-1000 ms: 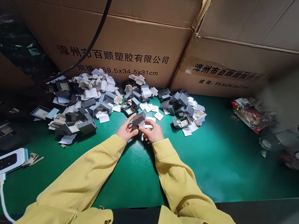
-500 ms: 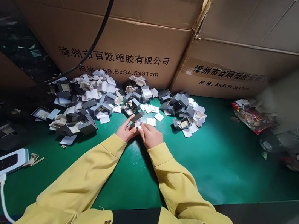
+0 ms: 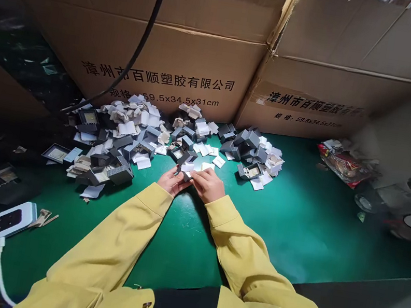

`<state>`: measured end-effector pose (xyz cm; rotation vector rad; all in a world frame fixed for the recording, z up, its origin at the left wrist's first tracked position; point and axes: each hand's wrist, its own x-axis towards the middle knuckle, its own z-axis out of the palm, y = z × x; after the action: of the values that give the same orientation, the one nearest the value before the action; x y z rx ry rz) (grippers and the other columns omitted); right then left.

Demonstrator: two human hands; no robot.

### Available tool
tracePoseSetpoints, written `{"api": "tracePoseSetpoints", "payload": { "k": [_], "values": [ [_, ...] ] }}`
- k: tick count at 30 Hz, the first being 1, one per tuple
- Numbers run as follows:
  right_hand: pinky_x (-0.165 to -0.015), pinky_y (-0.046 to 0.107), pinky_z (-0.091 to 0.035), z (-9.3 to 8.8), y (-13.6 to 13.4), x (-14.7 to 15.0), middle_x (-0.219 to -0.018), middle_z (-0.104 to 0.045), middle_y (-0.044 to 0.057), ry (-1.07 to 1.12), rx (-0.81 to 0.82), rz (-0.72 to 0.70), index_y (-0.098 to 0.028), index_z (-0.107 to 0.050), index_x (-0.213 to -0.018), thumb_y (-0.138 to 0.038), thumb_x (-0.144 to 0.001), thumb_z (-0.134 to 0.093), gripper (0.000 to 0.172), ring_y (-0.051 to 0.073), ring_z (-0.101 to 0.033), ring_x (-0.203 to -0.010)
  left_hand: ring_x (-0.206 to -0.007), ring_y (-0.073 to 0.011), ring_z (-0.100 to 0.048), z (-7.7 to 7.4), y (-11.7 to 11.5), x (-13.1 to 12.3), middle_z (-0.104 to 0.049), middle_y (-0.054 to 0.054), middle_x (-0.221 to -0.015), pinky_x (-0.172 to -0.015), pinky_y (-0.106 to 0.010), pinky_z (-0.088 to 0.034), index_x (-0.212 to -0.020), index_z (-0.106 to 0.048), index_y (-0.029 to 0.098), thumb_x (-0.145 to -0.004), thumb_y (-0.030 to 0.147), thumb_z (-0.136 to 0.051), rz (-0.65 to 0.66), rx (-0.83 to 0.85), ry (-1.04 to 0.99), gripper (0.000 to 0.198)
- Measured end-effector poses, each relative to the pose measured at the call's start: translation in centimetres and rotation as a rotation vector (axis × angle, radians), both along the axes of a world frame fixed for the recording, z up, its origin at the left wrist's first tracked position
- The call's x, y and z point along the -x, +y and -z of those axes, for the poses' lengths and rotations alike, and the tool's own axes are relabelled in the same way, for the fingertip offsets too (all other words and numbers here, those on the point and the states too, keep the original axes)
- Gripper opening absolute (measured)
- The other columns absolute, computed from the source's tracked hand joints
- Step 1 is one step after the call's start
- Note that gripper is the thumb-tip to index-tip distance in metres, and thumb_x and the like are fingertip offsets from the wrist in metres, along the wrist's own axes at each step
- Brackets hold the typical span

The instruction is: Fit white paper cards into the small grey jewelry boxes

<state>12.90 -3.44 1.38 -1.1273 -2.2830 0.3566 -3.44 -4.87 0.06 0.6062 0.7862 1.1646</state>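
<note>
Both hands meet over the middle of the green table. In my left hand point(image 3: 173, 180) is a small dark grey hinged box point(image 3: 187, 176), gripped by its left side. Its raised lid shows a pale inner face. My right hand point(image 3: 208, 185) is closed, thumb and fingers pinched at the box's right side where something white shows; the fingertips partly hide it. Just beyond the hands lie a cream-white square pad point(image 3: 207, 166) and another white square point(image 3: 219, 162). An open grey box point(image 3: 182, 154) sits close behind the held one.
A large heap of grey boxes and white pieces point(image 3: 124, 135) lies left, a smaller pile point(image 3: 251, 148) right. Cardboard cartons point(image 3: 175, 54) stand behind, with a black cable point(image 3: 147, 34) hanging before them. A white device point(image 3: 0, 226), red packet point(image 3: 341, 163) and clear bottle point(image 3: 403, 195) are at the sides.
The held box has tilted, so its lid now shows a pale inner face instead of a dark one. My right fingers have moved slightly left over the box. The piles look the same.
</note>
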Motion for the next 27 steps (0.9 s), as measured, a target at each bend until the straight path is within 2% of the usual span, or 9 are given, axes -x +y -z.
{"api": "tracePoseSetpoints", "payload": {
  "k": [3, 6, 10, 13, 16, 21, 27],
  "values": [
    [-0.077, 0.032, -0.045, -0.1, -0.1, 0.1, -0.102, -0.065, 0.006, 0.033, 0.022, -0.044, -0.025, -0.065, -0.104, -0.031, -0.086, -0.046, 0.026, 0.020, -0.053, -0.091, -0.105, -0.0222, -0.057, 0.2, 0.0, 0.1, -0.061, -0.011, -0.112, -0.095, -0.038, -0.044, -0.117, -0.052, 0.016, -0.069, 0.028, -0.070, 0.010, -0.008, 0.001, 0.053],
    [-0.078, 0.031, -0.046, -0.1, -0.2, 0.2, -0.099, -0.066, 0.007, 0.134, 0.049, -0.015, -0.025, -0.067, -0.098, -0.029, -0.085, -0.048, 0.023, 0.019, -0.055, -0.092, -0.106, -0.0212, -0.056, 0.1, 0.0, 0.1, -0.061, -0.010, -0.111, -0.097, -0.038, -0.043, -0.119, -0.050, 0.017, -0.070, 0.026, -0.069, 0.019, -0.011, -0.006, 0.054],
    [-0.068, 0.028, -0.047, -0.2, -0.1, 0.5, -0.088, -0.067, 0.005, 0.411, 0.162, 0.173, -0.023, -0.067, -0.088, -0.032, -0.084, -0.047, 0.022, 0.017, -0.059, -0.080, -0.107, -0.0211, -0.056, -0.3, -0.1, -0.2, -0.059, -0.007, -0.117, -0.098, -0.039, -0.042, -0.124, -0.047, 0.023, -0.069, 0.027, -0.071, 0.032, -0.034, 0.001, 0.061],
    [-0.064, 0.027, -0.047, -0.5, -0.1, 0.8, -0.092, -0.066, 0.004, 0.554, 0.288, 0.266, -0.022, -0.060, -0.097, -0.037, -0.076, -0.055, 0.026, 0.016, -0.058, -0.080, -0.110, -0.0224, -0.054, -0.5, -0.2, -0.4, -0.057, -0.006, -0.120, -0.100, -0.039, -0.040, -0.128, -0.043, 0.027, -0.066, 0.028, -0.073, 0.041, -0.053, 0.028, 0.070],
    [-0.071, 0.028, -0.048, -0.8, -0.2, 1.2, -0.092, -0.064, 0.003, 0.581, 0.369, 0.256, -0.022, -0.056, -0.098, -0.037, -0.068, -0.063, 0.034, 0.016, -0.058, -0.084, -0.115, -0.0249, -0.050, -0.3, -0.2, -0.5, -0.056, -0.007, -0.121, -0.101, -0.040, -0.038, -0.132, -0.037, 0.028, -0.062, 0.028, -0.076, 0.048, -0.046, 0.058, 0.080],
    [-0.071, 0.027, -0.049, -0.6, -0.2, 1.6, -0.084, -0.063, 0.001, 0.620, 0.380, 0.252, -0.022, -0.059, -0.087, -0.034, -0.068, -0.062, 0.023, 0.014, -0.058, -0.078, -0.120, -0.0284, -0.045, 0.0, -0.2, -0.6, -0.055, -0.010, -0.123, -0.101, -0.043, -0.038, -0.135, -0.034, 0.027, -0.059, 0.028, -0.078, 0.042, -0.040, 0.090, 0.088],
    [-0.071, 0.028, -0.048, -0.6, -0.3, 1.5, -0.085, -0.062, 0.001, 0.595, 0.318, 0.253, -0.021, -0.061, -0.081, -0.028, -0.069, -0.058, 0.014, 0.013, -0.053, -0.073, -0.120, -0.0288, -0.045, 0.0, -0.3, -0.8, -0.054, -0.010, -0.124, -0.101, -0.042, -0.038, -0.135, -0.035, 0.027, -0.060, 0.029, -0.077, 0.036, -0.036, 0.102, 0.086]
  ]
}}
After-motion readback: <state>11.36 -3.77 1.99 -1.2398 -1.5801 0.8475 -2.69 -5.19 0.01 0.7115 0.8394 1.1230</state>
